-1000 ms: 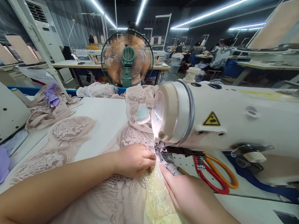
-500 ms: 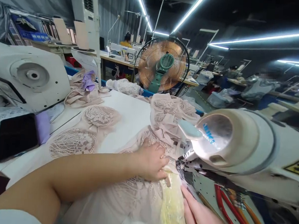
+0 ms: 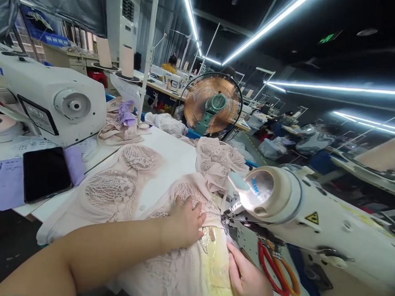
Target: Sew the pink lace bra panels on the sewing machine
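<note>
A pale pink lace bra lies under the presser foot of the sewing machine on my right. My left hand rests flat on the lace just left of the foot, fingers spread. To the lower right, my right hand is closed at the fabric's edge below the foot, beside a shiny yellow strip. The exact grip of its fingertips is partly hidden. Another lace bra piece is spread out left of my forearm.
More lace bras are heaped behind the foot. Red-handled scissors and an orange-handled tool lie right of my right hand. At left are a black phone and a second sewing machine. A fan stands ahead.
The view has shifted, showing more of both machines. My left thumb and fingers have drawn slightly left, off the yellow strip. My right hand keeps its place at the fabric edge.
</note>
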Motion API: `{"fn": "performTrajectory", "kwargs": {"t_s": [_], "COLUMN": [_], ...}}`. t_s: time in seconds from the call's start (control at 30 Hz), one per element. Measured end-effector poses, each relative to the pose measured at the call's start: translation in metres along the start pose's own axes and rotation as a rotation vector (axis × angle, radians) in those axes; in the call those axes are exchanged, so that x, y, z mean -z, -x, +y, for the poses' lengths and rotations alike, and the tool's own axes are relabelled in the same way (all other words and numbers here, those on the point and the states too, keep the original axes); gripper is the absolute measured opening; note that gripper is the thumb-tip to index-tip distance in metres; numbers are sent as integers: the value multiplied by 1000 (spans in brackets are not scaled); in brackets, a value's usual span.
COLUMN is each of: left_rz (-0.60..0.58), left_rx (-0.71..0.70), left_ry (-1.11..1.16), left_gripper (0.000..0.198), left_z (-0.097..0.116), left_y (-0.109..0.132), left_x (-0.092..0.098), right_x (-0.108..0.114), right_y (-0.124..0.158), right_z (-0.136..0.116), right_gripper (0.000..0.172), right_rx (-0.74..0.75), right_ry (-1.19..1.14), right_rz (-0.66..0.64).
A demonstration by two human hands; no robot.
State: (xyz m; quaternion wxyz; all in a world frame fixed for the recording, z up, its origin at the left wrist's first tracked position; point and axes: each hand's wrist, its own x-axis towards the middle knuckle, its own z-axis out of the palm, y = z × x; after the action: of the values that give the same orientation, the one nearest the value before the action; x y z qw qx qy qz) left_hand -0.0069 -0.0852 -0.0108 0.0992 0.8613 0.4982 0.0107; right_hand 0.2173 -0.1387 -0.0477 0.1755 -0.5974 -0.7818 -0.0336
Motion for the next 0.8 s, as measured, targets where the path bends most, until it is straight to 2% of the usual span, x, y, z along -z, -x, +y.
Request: {"fn": "performTrajectory", "kwargs": {"t_s": [0.2, 0.33, 0.43, 0.53, 0.6, 0.67, 0.73, 0.8], "left_rz": [-3, -21, -24, -15, 45, 140, 221, 300], "left_rx": [10, 83, 151, 74, -95, -185, -235, -229], "left_ry": [7, -22, -57, -89, -93, -105, -100, -64], "left_gripper": [58, 60, 59, 50, 43, 43, 43, 37], "left_z": [0, -3, -5, -9, -13, -18, -23, -30], "left_y": [1, 11, 41, 88, 121, 146, 160, 163], "left_x": [2, 7, 14, 12, 1, -14, -23, -16], "right_x": [3, 7, 9, 9, 8, 8, 9, 10], "right_y": [-2, -2, -3, -4, -5, -6, -6, -6], "right_z": [-3, -4, -3, -1, -2, -5, -7, -9], "right_gripper": [45, 44, 42, 40, 39, 39, 38, 37], "right_rx": [-11, -8, 29, 70, 89, 104, 126, 148], "right_ry": [-8, -36, -55, -71, -82, -92, -104, -115], "right_rz": [-21, -10, 6, 41, 79, 116, 134, 142]}}
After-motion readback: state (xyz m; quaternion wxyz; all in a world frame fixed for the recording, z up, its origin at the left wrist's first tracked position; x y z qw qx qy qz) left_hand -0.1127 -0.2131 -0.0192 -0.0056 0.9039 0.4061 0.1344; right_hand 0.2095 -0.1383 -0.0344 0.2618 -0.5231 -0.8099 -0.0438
